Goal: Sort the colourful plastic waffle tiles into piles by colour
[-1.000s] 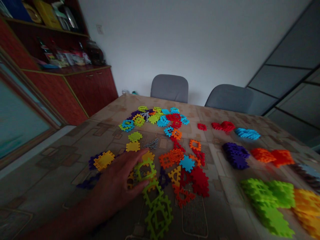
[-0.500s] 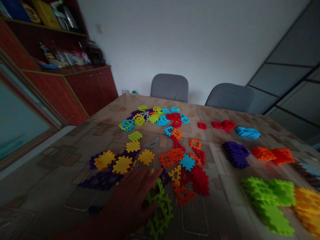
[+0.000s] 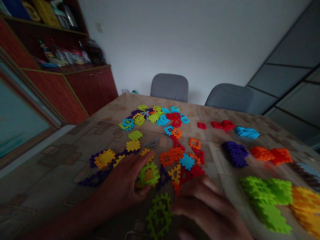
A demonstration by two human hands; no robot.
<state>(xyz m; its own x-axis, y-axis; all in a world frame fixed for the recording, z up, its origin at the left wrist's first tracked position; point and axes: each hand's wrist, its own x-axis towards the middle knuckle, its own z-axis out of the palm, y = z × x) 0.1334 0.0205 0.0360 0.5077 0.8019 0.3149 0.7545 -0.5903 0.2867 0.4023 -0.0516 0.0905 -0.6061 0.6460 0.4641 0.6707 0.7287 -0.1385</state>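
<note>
Many flat plastic interlocking tiles in several colours lie scattered on the patterned table (image 3: 50, 173). My left hand (image 3: 122, 186) rests on the near pile, thumb and fingers pinched on a green frame tile (image 3: 148, 174). My right hand (image 3: 210, 208) has come in at the lower right, fingers curled down over red tiles (image 3: 193, 171); what it holds, if anything, is hidden. A second green frame tile (image 3: 158, 216) lies between the two hands near the table's front edge.
Sorted piles sit at the right: green (image 3: 270, 200), yellow-orange (image 3: 307, 206), orange (image 3: 271, 155), purple (image 3: 235, 151), blue (image 3: 247, 132), red (image 3: 223, 125). Two grey chairs (image 3: 169, 87) stand behind the table. A red-brown cabinet (image 3: 87, 88) with cluttered shelves is at the left.
My right hand has come into view at the lower right over the red tiles. My left hand slid back and pinched a green frame tile, lifting it off the other green one.
</note>
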